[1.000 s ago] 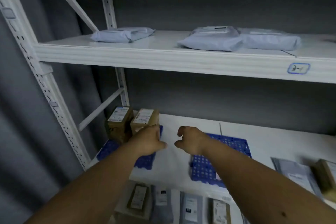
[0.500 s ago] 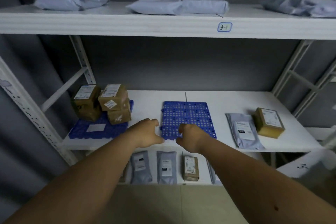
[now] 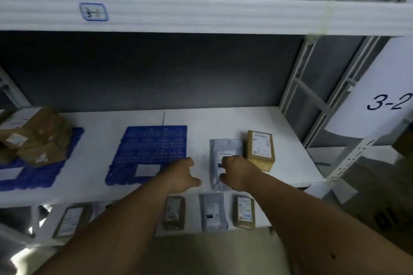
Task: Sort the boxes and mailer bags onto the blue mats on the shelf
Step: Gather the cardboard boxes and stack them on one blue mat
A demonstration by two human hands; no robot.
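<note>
The grey mailer bag (image 3: pixel 224 158) lies flat on the white shelf (image 3: pixel 201 123), directly under the right hand (image 3: pixel 238 172), whose loosely curled fingers reach over its lower half; whether they pinch it I cannot tell. Just left of the bag, the left hand (image 3: pixel 181 174) hovers with fingers relaxed, holding nothing. A labelled cardboard box (image 3: pixel 260 150) stands just right of the right hand; the middle blue mat (image 3: pixel 149 152) lies left of the left hand.

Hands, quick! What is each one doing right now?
Left hand: open, holding nothing, beside the blue mat.
Right hand: over the grey mailer bag; cannot tell if it grips it.
</note>
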